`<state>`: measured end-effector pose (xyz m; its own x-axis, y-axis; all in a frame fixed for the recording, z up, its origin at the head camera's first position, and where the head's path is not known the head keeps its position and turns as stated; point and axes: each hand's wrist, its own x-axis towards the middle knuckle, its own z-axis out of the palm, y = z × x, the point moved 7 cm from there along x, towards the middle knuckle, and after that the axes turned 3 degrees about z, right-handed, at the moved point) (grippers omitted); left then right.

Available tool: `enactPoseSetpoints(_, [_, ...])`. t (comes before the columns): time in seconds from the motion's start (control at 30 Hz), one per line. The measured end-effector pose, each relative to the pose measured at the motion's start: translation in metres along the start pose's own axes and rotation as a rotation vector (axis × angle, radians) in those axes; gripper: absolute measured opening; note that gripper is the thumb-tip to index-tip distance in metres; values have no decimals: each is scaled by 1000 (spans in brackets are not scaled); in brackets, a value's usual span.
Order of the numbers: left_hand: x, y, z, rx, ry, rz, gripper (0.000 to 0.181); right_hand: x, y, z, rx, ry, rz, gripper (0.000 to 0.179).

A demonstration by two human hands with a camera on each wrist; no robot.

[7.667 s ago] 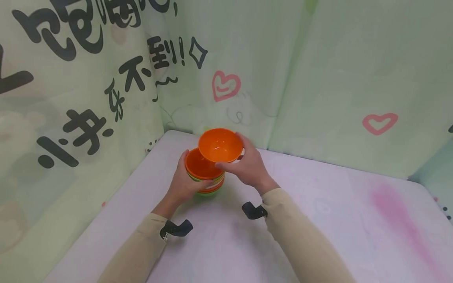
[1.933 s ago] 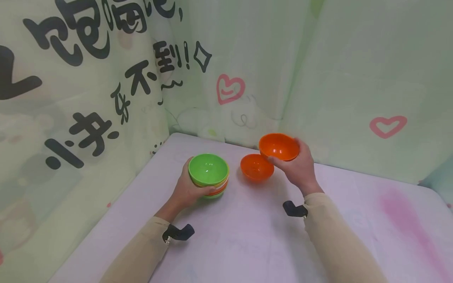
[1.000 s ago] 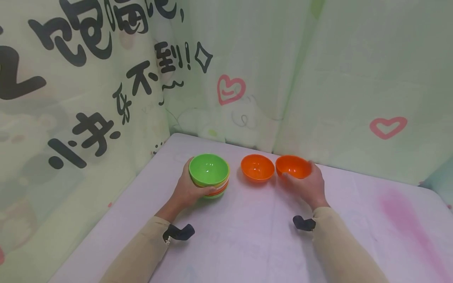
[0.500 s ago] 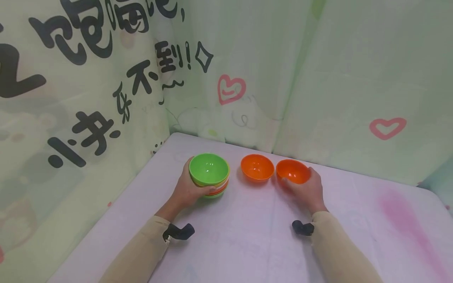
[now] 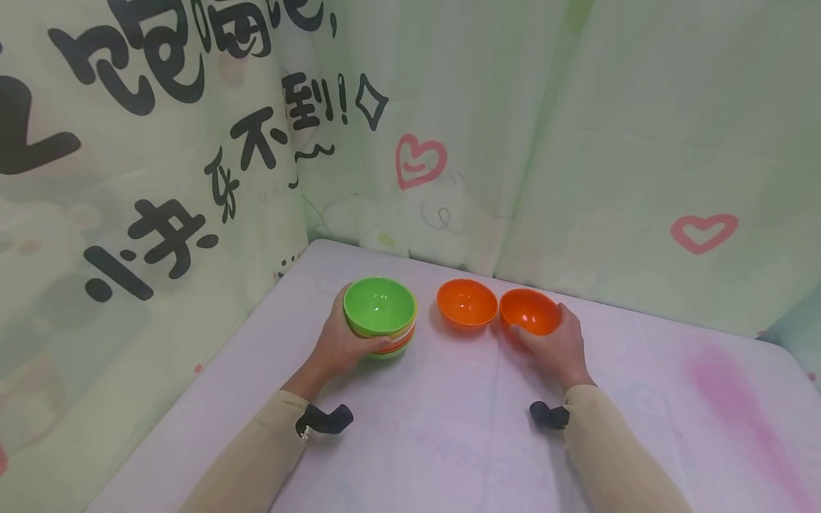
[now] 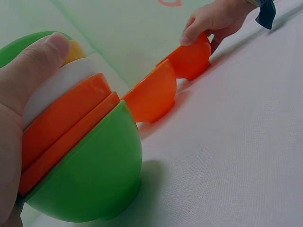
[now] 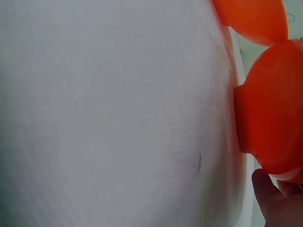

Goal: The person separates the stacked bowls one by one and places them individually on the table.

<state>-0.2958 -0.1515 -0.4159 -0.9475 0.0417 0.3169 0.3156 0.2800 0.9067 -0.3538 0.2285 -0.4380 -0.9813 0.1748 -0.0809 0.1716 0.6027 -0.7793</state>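
Note:
My left hand [image 5: 340, 345] grips a stack of nested bowls from its left side, thumb across the front. A green bowl [image 5: 380, 306] is on top; below it the left wrist view shows a yellow rim [image 6: 75, 51], a white bowl [image 6: 57, 92], orange ones and a green bowl [image 6: 94, 165] at the bottom. To the right, an orange bowl [image 5: 467, 304] stands upright on its own. Beside it is a second orange bowl [image 5: 529, 311], its base on the cloth. My right hand [image 5: 556, 347] holds this one at its right side, thumb in front and fingers behind.
A pale pinkish-white cloth [image 5: 436, 434] covers the table, with a pink streak [image 5: 725, 392] at the right. Green printed curtains [image 5: 577, 142] stand close behind the bowls and along the left side. Both wrists carry dark straps.
Two orange bowls have come off the stack's top to stand in a row to its right, baring the green one. My right hand lowered the second; in the last half second almost nothing moved.

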Motion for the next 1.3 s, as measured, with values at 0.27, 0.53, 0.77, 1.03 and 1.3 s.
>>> enactPoseSetpoints(0.27, [-1, 0, -1, 7, 0, -4, 111, -5, -2, 1, 24, -24, 19, 115])
enactPoseSetpoints(0.53, [-1, 0, 0, 2, 1, 9, 112, -4, 4, 2, 21, -37, 37, 121])
enactPoseSetpoints(0.77, [-1, -8, -2, -23, -27, -49, 116, -8, -12, -10, 72, 39, -20, 115])
enactPoseSetpoints(1.03, [1, -10, 1, -60, -60, -44, 112, -26, -78, -3, 151, -22, -235, 106])
enactPoseSetpoints(1.3, [0, -9, 1, -77, -61, -31, 109, -51, -126, 55, 160, -245, -321, 105])
